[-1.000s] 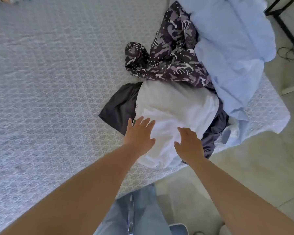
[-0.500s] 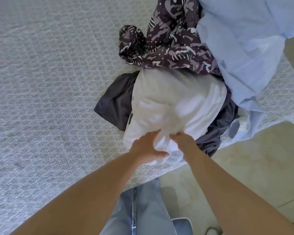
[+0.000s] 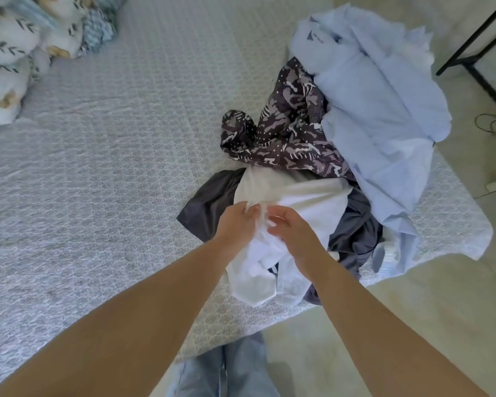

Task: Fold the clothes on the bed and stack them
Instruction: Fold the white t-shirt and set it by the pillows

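Both hands are gripping the white garment [image 3: 304, 196]: left hand [image 3: 236, 223] and right hand [image 3: 294, 234] are pinching bunched cloth between them. Dark garment [image 3: 209, 202] is lying beneath, left of the left hand; patterned garment [image 3: 289, 138] and blue shirt [image 3: 384, 116] are lying beyond the hands.

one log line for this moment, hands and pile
step: picking first garment | left hand: grips white garment | right hand: grips same | pile: unfolded on bed | stack: none

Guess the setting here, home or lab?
Likely a home bedroom: a bed with a quilted cover, floral pillows at its far corner, and a loose heap of clothes, including a light blue shirt and a white garment.
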